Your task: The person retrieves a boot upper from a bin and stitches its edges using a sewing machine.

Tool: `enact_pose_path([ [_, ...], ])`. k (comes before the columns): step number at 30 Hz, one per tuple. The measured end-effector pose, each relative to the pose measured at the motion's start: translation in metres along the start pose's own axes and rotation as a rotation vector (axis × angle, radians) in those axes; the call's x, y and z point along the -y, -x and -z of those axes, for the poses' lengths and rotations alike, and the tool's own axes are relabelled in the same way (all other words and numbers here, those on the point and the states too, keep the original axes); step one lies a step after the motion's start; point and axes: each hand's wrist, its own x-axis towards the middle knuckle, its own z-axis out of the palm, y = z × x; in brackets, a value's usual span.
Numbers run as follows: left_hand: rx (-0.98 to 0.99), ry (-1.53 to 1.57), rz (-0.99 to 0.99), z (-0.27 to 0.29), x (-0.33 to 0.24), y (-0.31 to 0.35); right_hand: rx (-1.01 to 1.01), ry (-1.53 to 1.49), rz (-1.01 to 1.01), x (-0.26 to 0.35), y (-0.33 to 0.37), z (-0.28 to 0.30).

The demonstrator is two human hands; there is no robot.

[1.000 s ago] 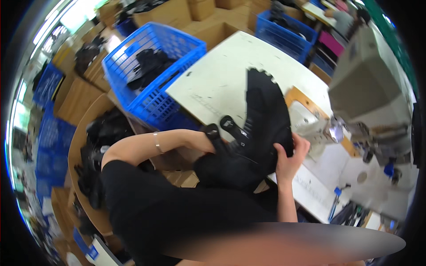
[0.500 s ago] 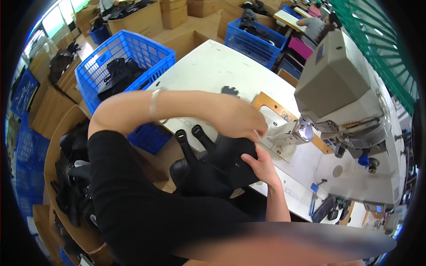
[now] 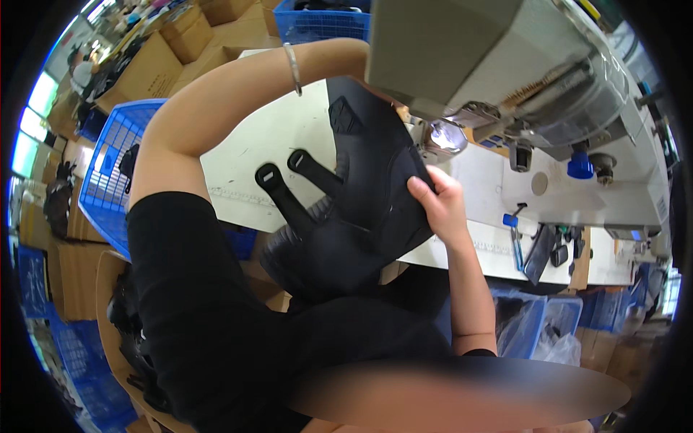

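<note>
A black padded piece, with a ribbed edge and two slotted straps, is held up in front of me over the table's near edge. My right hand is closed on its right edge, thumb lying on top and fingers underneath. My left forearm, wearing a bracelet, arches around the piece's far side. My left hand is mostly hidden behind the sewing machine's head and the piece, so its fingers do not show. The piece's upper right edge lies beside the lit end of the machine's arm.
The white table carries a printed ruler strip. Blue-handled snips and a dark flat case lie at its right. A blue crate stands left, a cardboard box of black pieces nearer me, and a blue bin with plastic at right.
The view has shifted toward the machine. The black piece has been raised and spread, showing more of its face. My left hand has moved farther out, behind the machine head; my right hand keeps its edge.
</note>
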Motion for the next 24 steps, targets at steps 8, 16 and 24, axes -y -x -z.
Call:
enact_pose_path([
  [8, 0.303, 0.099, 0.275, 0.017, -0.032, -0.002, -0.206, -0.448, -0.114, 0.001, 0.002, -0.001],
  [16, -0.283, -0.549, 0.525, 0.037, -0.172, 0.143, -0.303, -0.632, -0.054, 0.002, -0.011, -0.023],
  [24, -0.373, -0.704, 0.774, -0.076, -0.241, 0.151, -0.369, -0.713, -0.084, 0.006, -0.01, -0.026],
])
